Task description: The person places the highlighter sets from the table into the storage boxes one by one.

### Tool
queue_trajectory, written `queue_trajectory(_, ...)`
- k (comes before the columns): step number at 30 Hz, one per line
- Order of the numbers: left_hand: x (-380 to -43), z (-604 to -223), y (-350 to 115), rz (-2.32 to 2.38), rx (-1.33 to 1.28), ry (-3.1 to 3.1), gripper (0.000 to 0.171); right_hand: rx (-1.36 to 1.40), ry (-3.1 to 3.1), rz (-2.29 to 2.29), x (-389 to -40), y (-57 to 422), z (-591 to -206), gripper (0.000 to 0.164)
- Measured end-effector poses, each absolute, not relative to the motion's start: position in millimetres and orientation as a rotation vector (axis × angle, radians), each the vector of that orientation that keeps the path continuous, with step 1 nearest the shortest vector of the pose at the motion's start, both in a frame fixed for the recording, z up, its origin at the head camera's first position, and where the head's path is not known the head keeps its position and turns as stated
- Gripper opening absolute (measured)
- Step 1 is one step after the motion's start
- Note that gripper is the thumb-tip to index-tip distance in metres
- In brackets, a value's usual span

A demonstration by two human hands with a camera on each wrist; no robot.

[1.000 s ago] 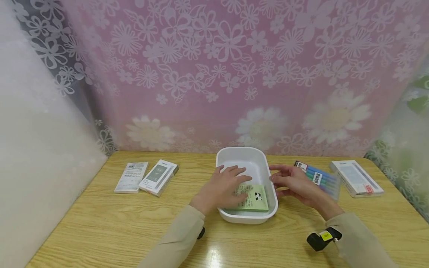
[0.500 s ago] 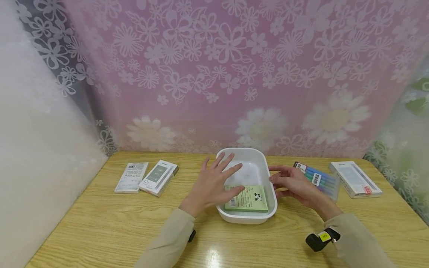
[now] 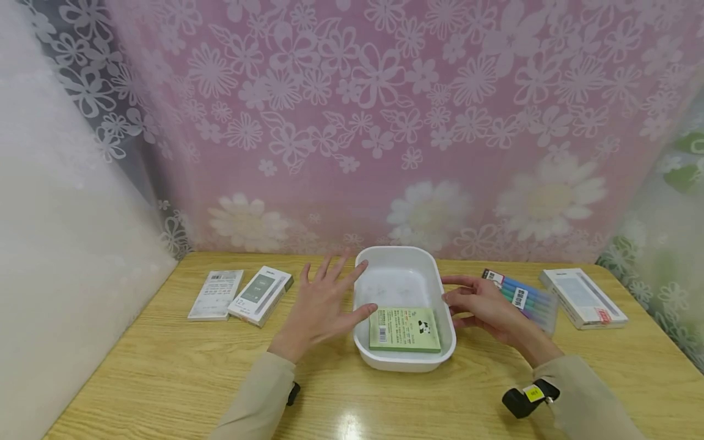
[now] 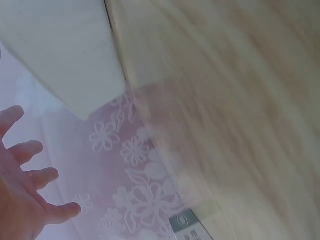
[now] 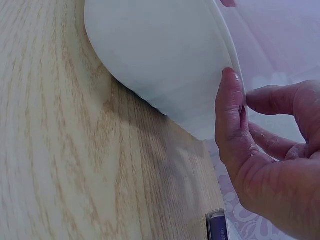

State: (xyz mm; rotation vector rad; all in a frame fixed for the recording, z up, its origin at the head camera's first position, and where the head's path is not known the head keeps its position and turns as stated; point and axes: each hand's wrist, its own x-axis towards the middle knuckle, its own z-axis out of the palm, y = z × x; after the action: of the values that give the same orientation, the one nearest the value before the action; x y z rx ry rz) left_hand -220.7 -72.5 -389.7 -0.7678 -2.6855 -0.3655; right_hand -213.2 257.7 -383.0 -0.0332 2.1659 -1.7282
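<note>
Behind the clear plastic pen case (image 3: 521,298) we see pink floral cloth (image 3: 341,134); right of it, a flat white box (image 3: 582,296); well left, two flat white packs (image 3: 215,296) (image 3: 261,296).

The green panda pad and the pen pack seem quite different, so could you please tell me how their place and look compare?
The green pad lies inside the white tray; the pen pack lies on the table.
The pad shows an opaque green face with a panda; the pack is see-through, showing colored pens.
The pad sits nearly square to the tray; the pack lies aslant.
Both lie flat and carry printing.
</note>
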Motion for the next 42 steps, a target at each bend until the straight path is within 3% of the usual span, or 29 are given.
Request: queue_trajectory(42, -225, -394, -169, -0.225, -0.491, -2.862, 0.08, -0.029, 2.157, -1.746, -213, 258, -387, 0.067)
